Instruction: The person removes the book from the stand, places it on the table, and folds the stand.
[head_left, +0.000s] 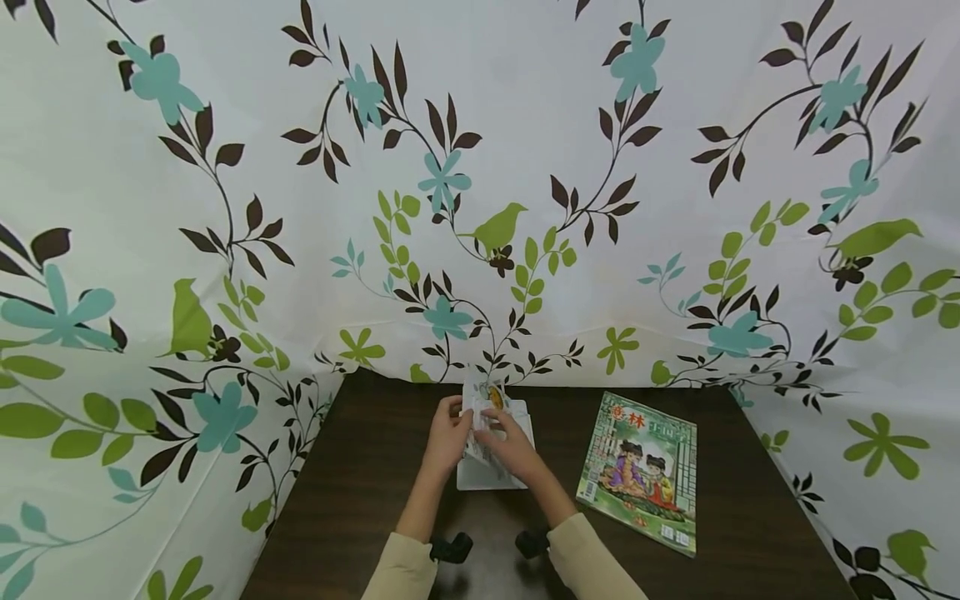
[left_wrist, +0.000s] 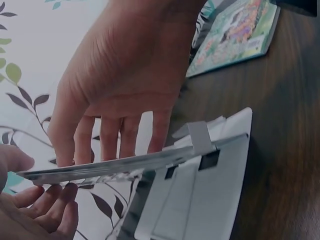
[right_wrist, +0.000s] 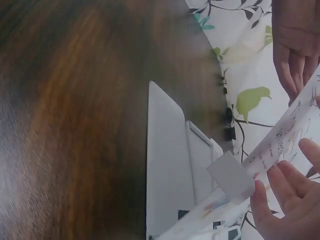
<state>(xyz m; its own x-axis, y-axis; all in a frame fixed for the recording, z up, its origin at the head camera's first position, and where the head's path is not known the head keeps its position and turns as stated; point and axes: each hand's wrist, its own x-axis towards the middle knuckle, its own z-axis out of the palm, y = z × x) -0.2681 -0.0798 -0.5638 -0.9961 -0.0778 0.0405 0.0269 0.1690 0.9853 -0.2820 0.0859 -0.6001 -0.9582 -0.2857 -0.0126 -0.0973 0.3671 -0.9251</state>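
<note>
A white book stand (head_left: 480,479) with a flat base (left_wrist: 225,175) is on the dark table. A thin printed booklet (head_left: 474,392) leans upright on it, seen nearly edge-on in the left wrist view. A small pale tab (right_wrist: 231,176) of the stand overlaps the booklet's lower part. My left hand (head_left: 448,437) pinches the booklet's left edge, thumb on one side and fingers on the other. Across from it, my right hand (head_left: 513,450) reaches over the printed face; its extended fingertips (right_wrist: 280,175) touch the page.
A magazine (head_left: 640,475) with a green illustrated cover lies to the right on the dark wooden table (head_left: 360,500). White cloth (head_left: 525,125) with leaves, flowers and birds hangs behind and along both sides. Black straps (head_left: 452,548) sit at my wrists.
</note>
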